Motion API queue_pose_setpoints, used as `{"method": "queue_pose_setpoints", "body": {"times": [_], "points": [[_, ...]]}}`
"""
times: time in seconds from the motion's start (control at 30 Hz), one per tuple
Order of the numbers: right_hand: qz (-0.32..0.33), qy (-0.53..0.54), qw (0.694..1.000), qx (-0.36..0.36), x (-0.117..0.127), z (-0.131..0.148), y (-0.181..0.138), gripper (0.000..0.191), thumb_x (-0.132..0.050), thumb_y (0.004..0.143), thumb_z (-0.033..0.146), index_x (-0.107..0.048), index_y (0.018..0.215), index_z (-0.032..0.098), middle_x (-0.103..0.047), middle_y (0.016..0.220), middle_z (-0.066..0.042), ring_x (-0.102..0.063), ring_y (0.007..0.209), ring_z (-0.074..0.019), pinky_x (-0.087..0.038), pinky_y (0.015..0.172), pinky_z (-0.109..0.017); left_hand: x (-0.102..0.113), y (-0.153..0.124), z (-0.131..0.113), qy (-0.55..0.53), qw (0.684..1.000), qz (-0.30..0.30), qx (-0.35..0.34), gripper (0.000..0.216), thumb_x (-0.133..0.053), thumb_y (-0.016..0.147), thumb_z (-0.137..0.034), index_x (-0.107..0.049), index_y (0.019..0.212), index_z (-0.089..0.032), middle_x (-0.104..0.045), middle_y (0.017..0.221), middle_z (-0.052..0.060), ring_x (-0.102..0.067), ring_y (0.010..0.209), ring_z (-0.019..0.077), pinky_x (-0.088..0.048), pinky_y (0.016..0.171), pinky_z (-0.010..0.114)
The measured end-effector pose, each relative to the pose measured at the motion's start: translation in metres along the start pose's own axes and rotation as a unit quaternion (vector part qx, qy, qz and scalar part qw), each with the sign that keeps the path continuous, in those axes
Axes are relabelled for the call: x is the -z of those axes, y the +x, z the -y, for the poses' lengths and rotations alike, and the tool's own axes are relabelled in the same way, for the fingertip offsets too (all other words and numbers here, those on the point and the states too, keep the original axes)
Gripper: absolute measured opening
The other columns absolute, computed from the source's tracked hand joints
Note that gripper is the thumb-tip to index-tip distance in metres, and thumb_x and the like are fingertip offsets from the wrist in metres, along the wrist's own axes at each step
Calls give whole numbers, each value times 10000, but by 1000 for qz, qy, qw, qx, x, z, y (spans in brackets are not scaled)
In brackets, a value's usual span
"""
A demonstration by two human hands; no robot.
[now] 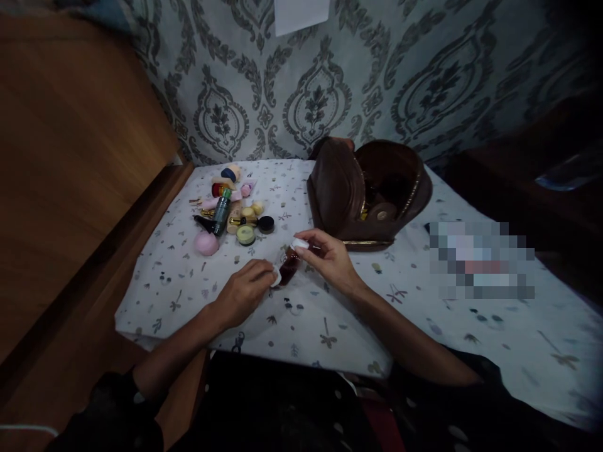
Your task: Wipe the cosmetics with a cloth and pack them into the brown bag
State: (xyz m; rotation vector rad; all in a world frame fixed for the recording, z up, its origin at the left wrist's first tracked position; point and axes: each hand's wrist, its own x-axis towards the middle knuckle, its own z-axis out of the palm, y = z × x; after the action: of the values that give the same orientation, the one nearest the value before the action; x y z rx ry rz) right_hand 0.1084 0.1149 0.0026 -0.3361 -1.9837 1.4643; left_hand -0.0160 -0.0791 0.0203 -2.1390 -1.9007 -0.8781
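Observation:
A small dark red bottle (288, 266) with white ends lies between both hands, just above the patterned sheet (330, 314). My left hand (245, 290) is closed on its lower white end. My right hand (330, 254) pinches its upper white cap. An open brown leather pouch (367, 188) stands just beyond my right hand, with small items inside. A cluster of several small cosmetics (233, 210) lies to the left: jars, tubes, a green bottle and a pink round sponge (206, 243).
A wooden panel (70, 157) rises along the left edge of the sheet. Patterned wallpaper (330, 81) backs the scene, with a white paper (301, 16) stuck on it. A blurred-out patch (480, 260) lies on the sheet at right.

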Motion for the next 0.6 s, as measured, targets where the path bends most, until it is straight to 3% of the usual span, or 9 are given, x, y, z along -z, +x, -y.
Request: {"method": "queue_pose_setpoints", "body": {"times": [0.17,0.47,0.6], "points": [[7,22,1000,-10,-2,-3,-1,351,-702,814,494,-684,1018,208,-666,893,-39,-599,790,-177,-500,725,-314,0,-12,4,-27,999,26,15,252,-446,934,-55,-632,1041,-187,-671,1029,95,-633,994,193,-562,831,331],[19,13,1000,4,-2,5,-2,346,-719,805,500,-712,996,211,-684,893,-42,-621,811,-188,-508,723,-315,0,31,-4,-63,997,-48,26,229,-454,950,-114,-624,1086,-185,-651,1097,103,-617,1062,213,-541,913,393],[21,27,999,-9,1,5,-1,378,-722,798,498,-708,1040,208,-702,923,-48,-639,824,-188,-527,741,-318,-2,28,-4,-39,999,-31,11,236,-437,954,-109,-635,1056,-189,-657,1076,99,-618,1036,209,-544,898,390]]}}
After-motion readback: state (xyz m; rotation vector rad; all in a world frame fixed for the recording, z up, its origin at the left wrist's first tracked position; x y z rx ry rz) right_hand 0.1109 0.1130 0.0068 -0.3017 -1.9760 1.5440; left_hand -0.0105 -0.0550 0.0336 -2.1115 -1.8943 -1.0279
